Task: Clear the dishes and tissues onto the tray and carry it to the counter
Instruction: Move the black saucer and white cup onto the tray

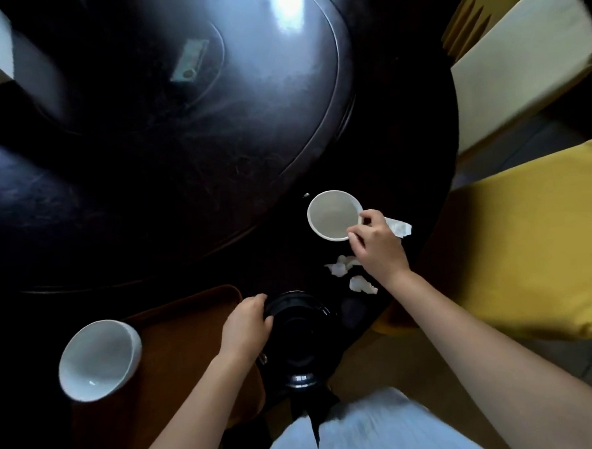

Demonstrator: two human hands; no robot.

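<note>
A brown tray (190, 315) lies at the table's near edge with a white bowl (98, 360) on its left part. My left hand (246, 325) grips the rim of a black plate (301, 331) just right of the tray. My right hand (377, 243) pinches the near rim of a white cup (331, 214) farther back on the table. Crumpled white tissues (343, 264) lie below that hand, another piece of tissue (360, 284) nearer me, and one more tissue (402, 227) shows behind the right hand.
The dark round table (402, 146) carries a large dark lazy Susan (189, 93) with a small card (190, 60) at its centre. Yellow-cushioned chairs (536, 236) stand at the right, close to the table edge.
</note>
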